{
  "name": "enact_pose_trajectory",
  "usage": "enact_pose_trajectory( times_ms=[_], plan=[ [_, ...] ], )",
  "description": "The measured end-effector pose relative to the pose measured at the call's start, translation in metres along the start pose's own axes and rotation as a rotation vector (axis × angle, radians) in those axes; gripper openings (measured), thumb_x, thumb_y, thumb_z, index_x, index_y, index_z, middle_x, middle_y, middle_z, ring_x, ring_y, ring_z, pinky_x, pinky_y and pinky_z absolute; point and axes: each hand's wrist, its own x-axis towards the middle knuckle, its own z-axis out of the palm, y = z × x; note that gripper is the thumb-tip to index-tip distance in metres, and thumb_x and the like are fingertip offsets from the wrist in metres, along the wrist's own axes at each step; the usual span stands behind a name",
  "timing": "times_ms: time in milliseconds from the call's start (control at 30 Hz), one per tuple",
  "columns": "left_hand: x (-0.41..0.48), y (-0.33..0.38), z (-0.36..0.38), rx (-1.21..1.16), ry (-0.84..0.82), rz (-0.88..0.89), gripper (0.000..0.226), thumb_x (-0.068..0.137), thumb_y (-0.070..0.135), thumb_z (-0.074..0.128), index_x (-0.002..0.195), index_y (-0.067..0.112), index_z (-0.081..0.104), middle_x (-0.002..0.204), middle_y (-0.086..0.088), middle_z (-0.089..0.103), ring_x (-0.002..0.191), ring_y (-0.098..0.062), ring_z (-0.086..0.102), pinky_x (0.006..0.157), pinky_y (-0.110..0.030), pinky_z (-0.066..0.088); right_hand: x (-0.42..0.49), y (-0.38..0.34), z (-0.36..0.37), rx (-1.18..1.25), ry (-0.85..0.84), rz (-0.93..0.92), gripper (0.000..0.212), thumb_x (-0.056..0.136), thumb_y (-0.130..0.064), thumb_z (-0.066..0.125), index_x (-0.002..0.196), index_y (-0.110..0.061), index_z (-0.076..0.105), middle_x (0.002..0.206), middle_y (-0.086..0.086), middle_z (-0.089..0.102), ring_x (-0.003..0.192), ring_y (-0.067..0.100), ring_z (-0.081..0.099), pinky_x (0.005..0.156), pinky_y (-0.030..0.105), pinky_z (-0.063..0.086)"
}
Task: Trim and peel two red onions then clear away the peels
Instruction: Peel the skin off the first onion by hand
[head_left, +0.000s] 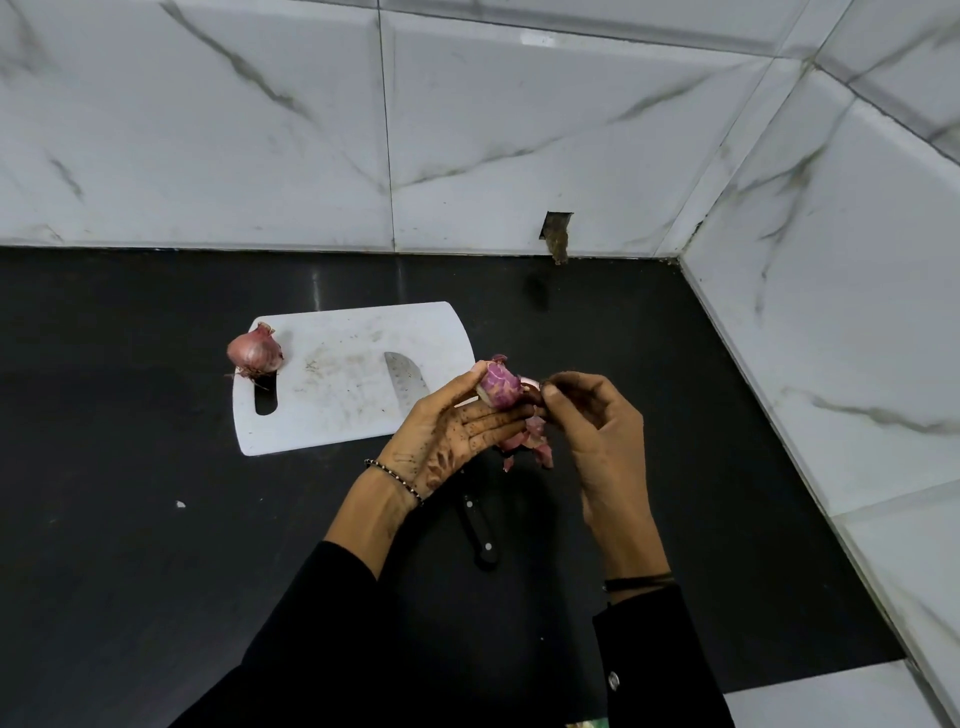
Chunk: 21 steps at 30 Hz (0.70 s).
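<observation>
On the black bench (130, 467) lies a white cutting board (337, 415), its handle slot towards nine o'clock. At the board's nine o'clock edge, just above the slot, sits the unpeeled red onion (254, 355), with its dry skin on and its roots towards the bench. A small pale fleck (180, 504) lies on the bench at about seven o'clock from the board, well apart from it.

The knife (405, 376) rests with its blade on the board's three o'clock end. Its black riveted handle runs off towards six o'clock onto the bench, partly hidden under the left hand (457, 431).

That hand is raised above the bench, with the fingers (498, 415) curled under the second onion (498, 387) and the thumb pressing it from eleven o'clock. This onion is partly stripped, with mottled purple flesh showing. Loose peels (530, 441) hang from its six o'clock side below the fingers.

At the onion's three o'clock end, the right hand (597, 415) pinches a strip of skin (532, 385) between thumb and forefinger; the other fingers are loosely bent. Both wrists wear thin bands above black sleeves.
</observation>
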Motion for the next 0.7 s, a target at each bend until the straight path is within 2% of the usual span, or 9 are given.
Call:
enact_pose_trajectory(
  times_ms=[67, 133, 267, 367, 467, 600, 700],
  plan=[
    [0.000, 0.001, -0.001, 0.009, 0.002, -0.001, 0.037, 0.098, 0.030, 0.053, 0.111, -0.001, 0.069, 0.119, -0.028, 0.066, 0.112, -0.038, 0.066, 0.102, -0.046, 0.050, 0.001, 0.003, -0.001, -0.169, -0.011, -0.055, 0.015, 0.091, -0.016, 0.072, 0.105, -0.021, 0.071, 0.104, -0.005, 0.072, 0.100, 0.009, 0.069, 0.087, 0.033, 0.058],
    [0.001, 0.001, -0.002, 0.054, -0.002, -0.008, 0.042, 0.098, 0.033, 0.051, 0.121, -0.001, 0.063, 0.122, -0.028, 0.065, 0.116, -0.039, 0.063, 0.106, -0.048, 0.046, 0.000, 0.005, -0.002, -0.322, 0.000, -0.118, 0.018, 0.092, -0.023, 0.072, 0.108, -0.029, 0.068, 0.111, -0.011, 0.067, 0.101, 0.003, 0.066, 0.088, 0.032, 0.058],
    [0.005, -0.001, -0.004, 0.123, 0.028, -0.030, 0.049, 0.098, 0.039, 0.049, 0.126, -0.001, 0.060, 0.123, -0.027, 0.065, 0.120, -0.042, 0.060, 0.109, -0.051, 0.041, -0.002, -0.001, 0.002, -0.345, -0.013, -0.223, 0.016, 0.095, -0.029, 0.068, 0.111, -0.031, 0.068, 0.113, -0.014, 0.064, 0.102, 0.004, 0.065, 0.082, 0.035, 0.060],
    [0.008, -0.003, -0.006, 0.175, 0.013, -0.034, 0.052, 0.100, 0.039, 0.049, 0.133, 0.000, 0.056, 0.128, -0.027, 0.062, 0.123, -0.040, 0.058, 0.114, -0.054, 0.036, -0.001, -0.005, 0.006, -0.391, -0.089, -0.338, 0.025, 0.089, -0.029, 0.076, 0.113, -0.029, 0.070, 0.110, -0.015, 0.064, 0.100, 0.007, 0.066, 0.079, 0.025, 0.057],
    [0.009, -0.004, -0.004, 0.158, 0.011, -0.025, 0.049, 0.101, 0.037, 0.049, 0.133, 0.001, 0.057, 0.128, -0.028, 0.062, 0.123, -0.040, 0.058, 0.114, -0.053, 0.036, 0.000, -0.002, 0.009, -0.460, -0.109, -0.405, 0.032, 0.083, -0.025, 0.081, 0.114, -0.026, 0.071, 0.110, -0.012, 0.062, 0.101, 0.008, 0.064, 0.081, 0.021, 0.054],
    [0.008, -0.004, 0.001, 0.137, 0.026, 0.008, 0.062, 0.094, 0.046, 0.061, 0.134, 0.000, 0.056, 0.130, -0.031, 0.059, 0.125, -0.044, 0.056, 0.114, -0.054, 0.035, 0.000, -0.002, 0.010, -0.495, -0.088, -0.471, 0.029, 0.082, -0.021, 0.082, 0.109, -0.024, 0.072, 0.103, -0.012, 0.063, 0.097, 0.004, 0.062, 0.079, 0.014, 0.050],
    [0.011, -0.005, -0.001, 0.145, 0.040, 0.049, 0.062, 0.090, 0.042, 0.069, 0.132, -0.002, 0.057, 0.130, -0.033, 0.058, 0.125, -0.046, 0.054, 0.114, -0.057, 0.034, 0.000, -0.003, 0.012, -0.501, -0.099, -0.466, 0.025, 0.083, -0.016, 0.081, 0.105, -0.021, 0.070, 0.101, -0.012, 0.062, 0.095, 0.001, 0.061, 0.075, 0.009, 0.048]
  ],
)
